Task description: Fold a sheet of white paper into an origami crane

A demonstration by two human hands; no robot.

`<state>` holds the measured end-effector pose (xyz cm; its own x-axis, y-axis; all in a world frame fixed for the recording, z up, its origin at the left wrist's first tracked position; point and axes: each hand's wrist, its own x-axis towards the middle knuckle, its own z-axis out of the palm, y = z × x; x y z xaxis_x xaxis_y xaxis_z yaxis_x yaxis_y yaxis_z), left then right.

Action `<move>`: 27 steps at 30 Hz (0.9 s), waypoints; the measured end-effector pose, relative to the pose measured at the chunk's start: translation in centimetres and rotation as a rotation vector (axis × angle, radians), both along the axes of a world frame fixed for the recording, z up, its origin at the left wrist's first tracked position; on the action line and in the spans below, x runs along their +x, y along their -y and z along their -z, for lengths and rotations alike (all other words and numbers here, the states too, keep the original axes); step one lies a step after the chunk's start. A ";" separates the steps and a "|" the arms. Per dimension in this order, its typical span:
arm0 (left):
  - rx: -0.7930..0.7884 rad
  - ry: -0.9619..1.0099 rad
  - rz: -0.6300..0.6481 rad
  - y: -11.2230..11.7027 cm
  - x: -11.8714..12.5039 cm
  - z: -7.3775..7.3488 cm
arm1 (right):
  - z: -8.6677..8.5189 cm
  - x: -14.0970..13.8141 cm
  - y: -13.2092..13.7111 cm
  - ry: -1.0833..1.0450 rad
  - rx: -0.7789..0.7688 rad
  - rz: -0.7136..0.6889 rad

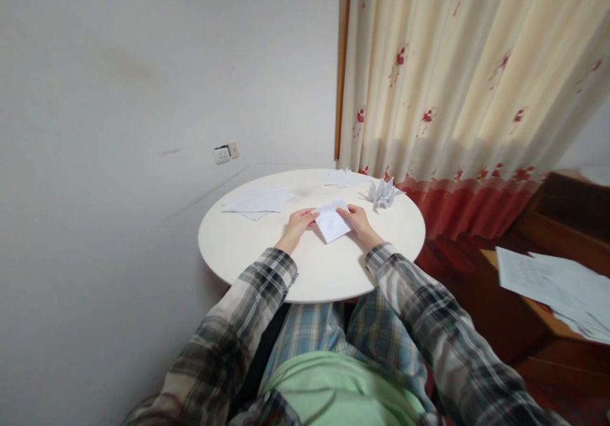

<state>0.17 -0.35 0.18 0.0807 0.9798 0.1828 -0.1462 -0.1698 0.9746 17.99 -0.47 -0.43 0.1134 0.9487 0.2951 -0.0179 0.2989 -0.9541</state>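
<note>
A folded sheet of white paper (332,224) is held between my two hands above the round white table (314,273). My left hand (301,224) grips its left edge, thumb on top and fingers underneath. On the opposite side, my right hand (358,219) pinches the upper right edge, also with the thumb on the top face. The fingers beneath the paper are mostly hidden. Just beyond my right hand lies a crumpled piece of paper (382,194).
Flat white sheets (257,201) lie at the table's left, and paper pieces (340,178) at its far edge. A wall with a socket (222,154) borders the left. A flowered curtain (443,95) hangs behind. More papers (557,286) rest on wooden furniture at right.
</note>
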 end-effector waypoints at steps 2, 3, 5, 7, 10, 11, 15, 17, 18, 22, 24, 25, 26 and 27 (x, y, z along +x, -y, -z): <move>-0.005 0.013 -0.026 0.0 0.0 -0.1 | -0.1 0.0 0.1 -0.026 0.019 -0.007; 0.002 0.024 -0.035 0.0 0.0 -0.1 | -0.1 0.0 0.1 -0.035 0.022 -0.016; 0.020 0.047 -0.047 -0.1 0.1 -0.1 | -0.1 0.0 0.1 -0.046 0.019 -0.038; 0.031 0.060 -0.062 -0.1 0.1 -0.2 | -0.1 0.0 0.1 -0.054 0.013 -0.053; 0.037 0.054 -0.076 0.0 0.2 -0.3 | -0.1 0.0 0.1 -0.056 0.006 -0.063; 0.040 0.051 -0.076 0.1 0.2 -0.3 | -0.1 0.0 0.1 -0.056 0.004 -0.064; 0.040 0.044 -0.075 0.2 0.1 -0.4 | 0.0 0.0 0.1 -0.052 0.005 -0.066; 0.039 0.035 -0.078 0.3 0.1 -0.4 | 0.0 0.0 0.0 -0.046 0.004 -0.067; 0.039 0.030 -0.081 0.3 0.1 -0.4 | 0.1 0.0 -0.1 -0.043 0.003 -0.065; 0.040 0.009 -0.109 0.4 0.1 -0.5 | 0.3 0.1 -0.3 -0.029 0.004 -0.068; 0.044 0.000 -0.133 0.5 0.1 -0.6 | 0.4 0.1 -0.4 -0.023 0.005 -0.076; 0.045 -0.002 -0.144 0.5 0.1 -0.6 | 0.5 0.1 -0.4 -0.020 0.005 -0.078; 0.045 -0.004 -0.152 0.5 0.1 -0.6 | 0.6 0.1 -0.5 -0.016 0.004 -0.076; 0.045 -0.004 -0.157 0.5 0.2 -0.6 | 0.6 0.1 -0.5 -0.013 0.003 -0.073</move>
<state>0.33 -0.86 0.78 -0.0722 0.9713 0.2266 -0.1101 -0.2336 0.9661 18.12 0.06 -1.03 0.0476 0.9538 0.2968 -0.0521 0.2991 -0.9528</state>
